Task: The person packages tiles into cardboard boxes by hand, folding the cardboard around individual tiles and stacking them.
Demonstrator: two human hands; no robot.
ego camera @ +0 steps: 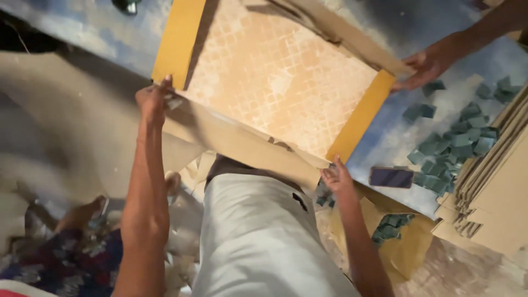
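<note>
Cardboard wrapping (242, 144) lies torn back from the pale patterned tile sheet (280, 77) on the worktop (396, 132). Our left hand (153, 99) pinches its near corner, our right hand (336, 179) pinches the flap by the yellow edge strip (360, 116); even pulls should keep it flat. Another person's hand (426, 66) steadies the far corner. Green tile pieces (456, 143), a phone (391, 177) and stacked cardboard (495, 187) lie on the blue mottled top.

Phone (391, 177) right of tile sheet (278, 77)

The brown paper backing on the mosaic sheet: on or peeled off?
Partly peeled: the brown paper backing is folded toward the person, baring the mosaic sheet.
</note>
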